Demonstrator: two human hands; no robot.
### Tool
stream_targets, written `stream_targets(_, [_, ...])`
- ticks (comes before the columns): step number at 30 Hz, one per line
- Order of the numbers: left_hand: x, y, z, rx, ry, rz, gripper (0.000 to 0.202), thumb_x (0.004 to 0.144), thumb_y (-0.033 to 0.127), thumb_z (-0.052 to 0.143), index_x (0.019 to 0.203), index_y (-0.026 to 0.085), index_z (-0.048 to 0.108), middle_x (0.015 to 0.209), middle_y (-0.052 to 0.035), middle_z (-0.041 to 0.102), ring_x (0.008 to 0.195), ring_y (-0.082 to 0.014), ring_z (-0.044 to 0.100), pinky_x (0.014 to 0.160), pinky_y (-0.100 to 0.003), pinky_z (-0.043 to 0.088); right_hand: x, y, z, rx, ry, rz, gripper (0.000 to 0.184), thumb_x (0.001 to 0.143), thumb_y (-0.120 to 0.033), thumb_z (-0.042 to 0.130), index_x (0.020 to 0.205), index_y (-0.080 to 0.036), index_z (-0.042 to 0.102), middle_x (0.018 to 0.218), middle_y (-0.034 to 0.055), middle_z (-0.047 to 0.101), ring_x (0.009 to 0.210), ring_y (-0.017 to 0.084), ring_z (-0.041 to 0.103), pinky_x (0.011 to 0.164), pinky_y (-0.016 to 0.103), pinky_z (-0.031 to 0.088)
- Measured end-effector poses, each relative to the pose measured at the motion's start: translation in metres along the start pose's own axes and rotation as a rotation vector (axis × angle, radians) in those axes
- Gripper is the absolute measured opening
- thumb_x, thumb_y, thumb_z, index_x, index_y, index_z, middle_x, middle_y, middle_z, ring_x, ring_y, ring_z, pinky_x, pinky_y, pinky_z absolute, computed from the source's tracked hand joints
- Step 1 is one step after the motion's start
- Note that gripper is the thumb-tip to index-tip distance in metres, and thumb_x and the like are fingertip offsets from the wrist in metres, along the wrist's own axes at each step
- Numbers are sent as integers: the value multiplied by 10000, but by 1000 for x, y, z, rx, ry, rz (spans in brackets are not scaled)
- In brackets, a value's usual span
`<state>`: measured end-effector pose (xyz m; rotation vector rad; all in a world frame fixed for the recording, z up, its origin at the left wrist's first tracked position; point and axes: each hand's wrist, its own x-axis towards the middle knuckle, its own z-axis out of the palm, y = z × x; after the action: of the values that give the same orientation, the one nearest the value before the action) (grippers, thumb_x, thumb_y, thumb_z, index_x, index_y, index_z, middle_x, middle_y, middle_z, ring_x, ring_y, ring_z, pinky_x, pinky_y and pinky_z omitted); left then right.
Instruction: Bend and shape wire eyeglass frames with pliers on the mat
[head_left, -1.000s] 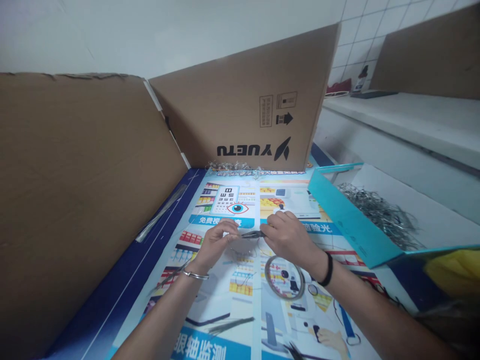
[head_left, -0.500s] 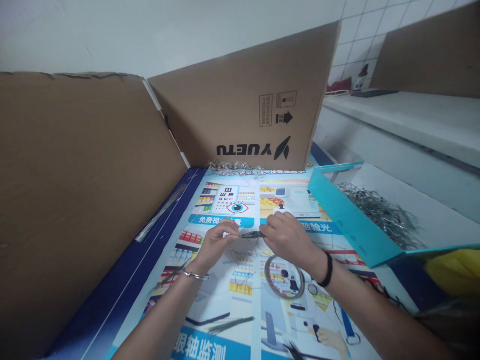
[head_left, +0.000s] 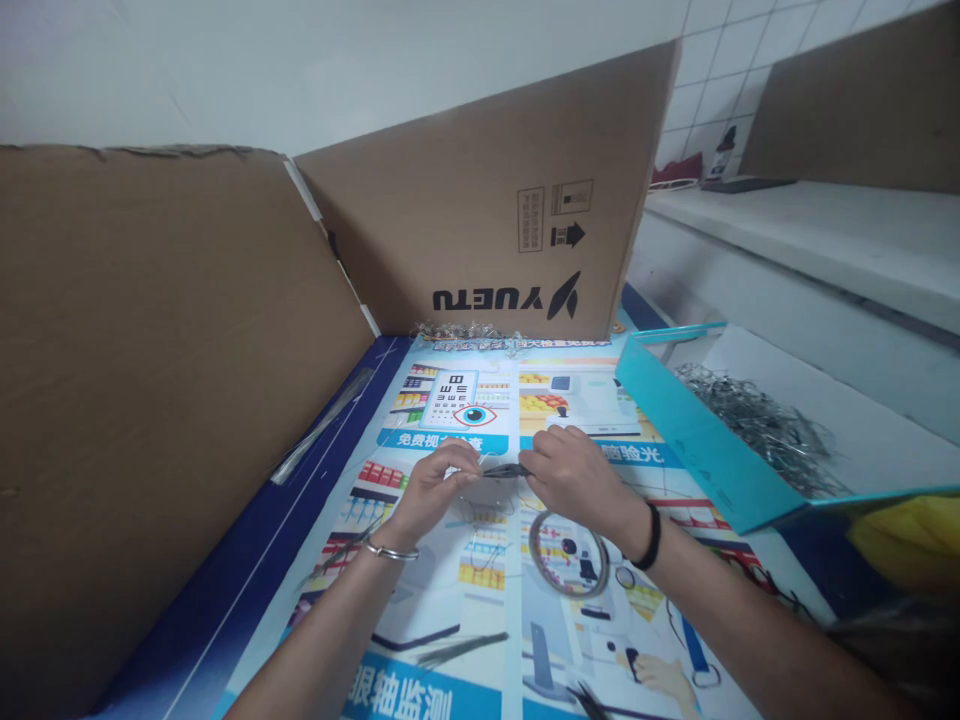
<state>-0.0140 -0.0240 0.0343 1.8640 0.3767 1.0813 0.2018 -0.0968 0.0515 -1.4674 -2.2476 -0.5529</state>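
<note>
My left hand [head_left: 442, 482] is closed in a pinch at the middle of the printed table sheet, on thin wire [head_left: 486, 515] whose fine strands loop below the fingers. Facing it, my right hand [head_left: 574, 475] is wrapped round a dark tool that looks like pliers [head_left: 505, 470]. Its narrow jaws point left and meet the left fingertips; the handles are hidden in the palm. Just below my right hand lies a grey ring-shaped coil [head_left: 568, 555]. A small bundle of straight wires [head_left: 463, 650] rests nearer to me.
A turquoise box [head_left: 697, 440] at the right holds a heap of tangled wire pieces [head_left: 757, 425]. Cardboard panels [head_left: 480, 220] stand at the back and left. Wire bits [head_left: 469, 332] lie along the back panel. Dark pointed tips [head_left: 589, 700] show at the bottom edge.
Almost nothing differs. Both hands keep their place and grip, with the dark tool still between them.
</note>
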Motion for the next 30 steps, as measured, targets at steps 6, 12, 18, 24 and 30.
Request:
stream_targets(6, [1,2,0,17,-6,-17,62,803,141,612,777,194,633,777,-42,628,906,-191,549,859,-388,427,0,0,0,8,-13,1,86,761,-159,529,706,-189,587,695,33,509,700,162,380,657,313,214])
stream_targets(12, [1,2,2,-3,31,-89,44,797,199,624,754,188,627,770,-41,625,875,-188,561,854,-375,429,0,1,-1,31,-8,14,76,750,-158,545,704,-186,599,703,33,517,716,164,408,662,311,235])
stream_targets(18, [0,-9,3,-61,241,-312,85,785,255,627,781,174,599,852,-35,619,855,-162,564,831,-316,417,-1,8,0,200,77,175,101,820,-204,536,824,-183,634,777,41,579,794,166,494,727,296,324])
stream_targets(24, [3,-11,6,-293,458,-400,126,816,289,569,812,182,501,896,-37,661,871,-153,580,829,-304,401,-4,15,11,370,144,224,114,827,-257,552,887,-188,620,824,48,612,797,169,539,708,303,406])
stream_targets(30, [4,-2,6,-306,475,-412,126,807,271,564,780,181,480,824,-28,649,835,-156,589,808,-302,406,-6,15,17,333,82,189,133,817,-269,556,898,-190,626,853,63,630,827,189,566,736,341,446])
